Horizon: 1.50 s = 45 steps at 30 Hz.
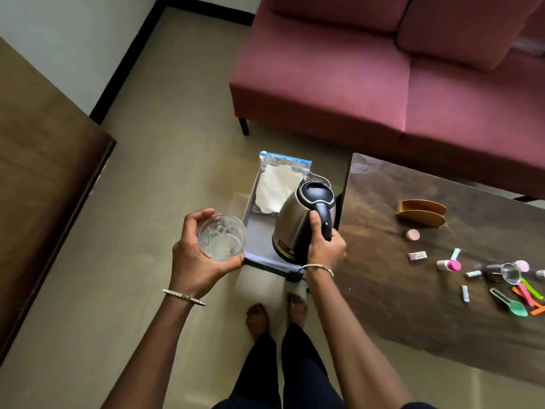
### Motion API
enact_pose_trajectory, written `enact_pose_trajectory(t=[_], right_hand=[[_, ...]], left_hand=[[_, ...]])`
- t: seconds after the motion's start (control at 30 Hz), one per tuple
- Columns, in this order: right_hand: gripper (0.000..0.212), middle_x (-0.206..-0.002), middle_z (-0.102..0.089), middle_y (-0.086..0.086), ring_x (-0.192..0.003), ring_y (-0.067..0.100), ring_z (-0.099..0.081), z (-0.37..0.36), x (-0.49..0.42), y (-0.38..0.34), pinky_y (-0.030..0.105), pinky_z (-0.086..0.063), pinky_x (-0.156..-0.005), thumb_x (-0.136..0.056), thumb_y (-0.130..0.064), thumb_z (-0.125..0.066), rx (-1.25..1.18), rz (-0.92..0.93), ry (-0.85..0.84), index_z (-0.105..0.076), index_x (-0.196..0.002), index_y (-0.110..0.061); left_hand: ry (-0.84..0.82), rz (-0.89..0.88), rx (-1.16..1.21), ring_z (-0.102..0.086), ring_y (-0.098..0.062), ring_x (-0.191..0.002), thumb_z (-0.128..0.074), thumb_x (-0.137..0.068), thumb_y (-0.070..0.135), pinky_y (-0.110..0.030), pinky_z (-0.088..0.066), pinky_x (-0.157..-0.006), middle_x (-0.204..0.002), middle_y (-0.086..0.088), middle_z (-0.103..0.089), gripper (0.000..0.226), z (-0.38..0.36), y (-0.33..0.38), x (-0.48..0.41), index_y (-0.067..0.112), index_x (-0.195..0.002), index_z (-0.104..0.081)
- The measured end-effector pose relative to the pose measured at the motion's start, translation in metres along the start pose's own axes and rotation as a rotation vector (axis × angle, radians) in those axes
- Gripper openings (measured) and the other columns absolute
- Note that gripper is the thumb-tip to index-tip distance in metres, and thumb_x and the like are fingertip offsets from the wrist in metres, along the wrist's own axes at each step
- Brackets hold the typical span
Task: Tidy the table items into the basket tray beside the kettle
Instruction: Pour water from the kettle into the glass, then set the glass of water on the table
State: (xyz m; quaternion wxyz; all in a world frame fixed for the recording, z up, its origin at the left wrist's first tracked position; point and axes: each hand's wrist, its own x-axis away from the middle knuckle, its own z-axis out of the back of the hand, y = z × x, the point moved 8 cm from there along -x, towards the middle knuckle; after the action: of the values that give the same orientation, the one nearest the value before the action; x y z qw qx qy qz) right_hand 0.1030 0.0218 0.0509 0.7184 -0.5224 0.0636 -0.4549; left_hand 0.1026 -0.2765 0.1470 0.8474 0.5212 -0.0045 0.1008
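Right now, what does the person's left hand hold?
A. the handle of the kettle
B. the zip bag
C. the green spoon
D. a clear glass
D: the left hand has its fingers curled round the clear glass, while the right hand grips the handle of the kettle.

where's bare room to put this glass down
Tray: room for the glass on the near-left strip, bordered by the bag behind and the kettle to the right. Table: the broad left part, from its edge to the wooden holder. Crowded: the table's right end, with tubes, a small cup and spoons.
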Motion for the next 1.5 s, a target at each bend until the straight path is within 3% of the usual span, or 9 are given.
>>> enact_pose_trajectory(t=[0.23,0.4,0.63,0.73,0.97,1.17,1.3,1.4,1.5], right_hand=[[0.051,-0.074,-0.07,0.003,-0.074,0.025,-0.064,-0.057,0.015,0.047,0.033,-0.047,-0.068,-0.082,-0.059,-0.07,-0.127,-0.156,0.101,-0.066,-0.078,-0.008],[0.031,-0.083,-0.064,-0.004,-0.081,0.019,-0.059,-0.095,0.035,0.05,0.027,-0.042,-0.075,-0.087,-0.053,-0.068,-0.222,-0.189,0.132,-0.057,-0.089,-0.024],[0.058,-0.121,-0.069,0.016,-0.108,0.03,-0.067,-0.153,0.071,0.066,0.037,-0.051,-0.096,-0.092,-0.042,-0.065,-0.409,-0.386,0.042,-0.053,-0.132,-0.001],[0.052,-0.098,-0.076,0.01,-0.09,0.025,-0.071,-0.164,0.079,0.073,0.031,-0.052,-0.082,-0.09,-0.044,-0.066,-0.357,-0.444,-0.005,-0.065,-0.114,0.002],[0.05,-0.104,-0.07,0.012,-0.103,0.031,-0.066,-0.169,0.094,0.091,0.026,-0.045,-0.081,-0.083,-0.044,-0.075,-0.168,-0.502,-0.143,-0.064,-0.106,-0.002],[0.037,-0.105,-0.07,0.017,-0.101,0.033,-0.068,-0.164,0.082,0.093,0.042,-0.054,-0.096,-0.08,-0.028,-0.081,-0.076,-0.499,-0.453,-0.067,-0.1,0.0],[0.009,-0.085,-0.065,0.007,-0.078,0.015,-0.062,-0.127,0.082,0.081,0.028,-0.05,-0.078,-0.091,-0.014,-0.069,-0.021,-0.542,-0.8,-0.065,-0.083,-0.012],[0.015,-0.091,-0.069,0.013,-0.08,0.017,-0.062,-0.082,0.075,0.052,0.027,-0.051,-0.075,-0.094,-0.001,-0.062,0.075,-0.349,-0.93,-0.066,-0.108,0.0],[0.043,-0.118,-0.068,0.022,-0.105,0.026,-0.066,-0.035,0.071,0.006,0.04,-0.054,-0.096,-0.088,0.015,-0.057,0.15,0.026,-1.027,-0.059,-0.128,0.001]], left_hand=[[-0.011,-0.015,0.006,-0.06,0.006,-0.103,-0.09,-0.041,0.038,-0.008,-0.047,-0.089,-0.111,0.032,-0.059,0.092,-0.002,-0.018,-0.014,0.028,-0.123,-0.048],[-0.01,-0.029,-0.001,-0.06,0.006,-0.105,-0.087,-0.043,0.043,-0.009,-0.046,-0.091,-0.113,0.036,-0.058,0.091,0.009,-0.024,-0.021,0.029,-0.123,-0.047],[0.025,-0.028,-0.027,-0.059,0.006,-0.106,-0.09,-0.044,0.029,-0.011,-0.047,-0.092,-0.114,0.034,-0.056,0.091,0.026,-0.036,-0.015,0.027,-0.124,-0.047],[0.023,-0.025,-0.022,-0.058,0.008,-0.105,-0.09,-0.044,0.029,-0.008,-0.046,-0.09,-0.114,0.036,-0.056,0.09,0.029,-0.037,-0.012,0.029,-0.123,-0.046],[0.019,0.005,-0.009,-0.061,0.001,-0.106,-0.09,-0.043,0.031,-0.012,-0.047,-0.091,-0.116,0.026,-0.06,0.093,0.028,-0.044,-0.003,0.023,-0.125,-0.048],[0.012,0.01,-0.025,-0.061,0.002,-0.106,-0.089,-0.043,0.036,-0.012,-0.048,-0.09,-0.117,0.026,-0.06,0.092,0.021,-0.038,0.005,0.026,-0.125,-0.048],[-0.021,0.015,-0.026,-0.062,0.002,-0.105,-0.089,-0.043,0.037,-0.012,-0.048,-0.089,-0.116,0.024,-0.061,0.091,0.008,-0.021,0.015,0.029,-0.124,-0.048],[-0.06,-0.003,-0.024,-0.064,-0.001,-0.105,-0.09,-0.043,0.034,-0.013,-0.048,-0.09,-0.117,0.018,-0.063,0.091,-0.007,-0.003,0.023,0.026,-0.124,-0.048],[-0.112,-0.044,-0.025,-0.065,-0.004,-0.106,-0.09,-0.044,0.03,-0.015,-0.049,-0.091,-0.118,0.013,-0.065,0.09,-0.028,0.024,0.034,0.024,-0.123,-0.048]])
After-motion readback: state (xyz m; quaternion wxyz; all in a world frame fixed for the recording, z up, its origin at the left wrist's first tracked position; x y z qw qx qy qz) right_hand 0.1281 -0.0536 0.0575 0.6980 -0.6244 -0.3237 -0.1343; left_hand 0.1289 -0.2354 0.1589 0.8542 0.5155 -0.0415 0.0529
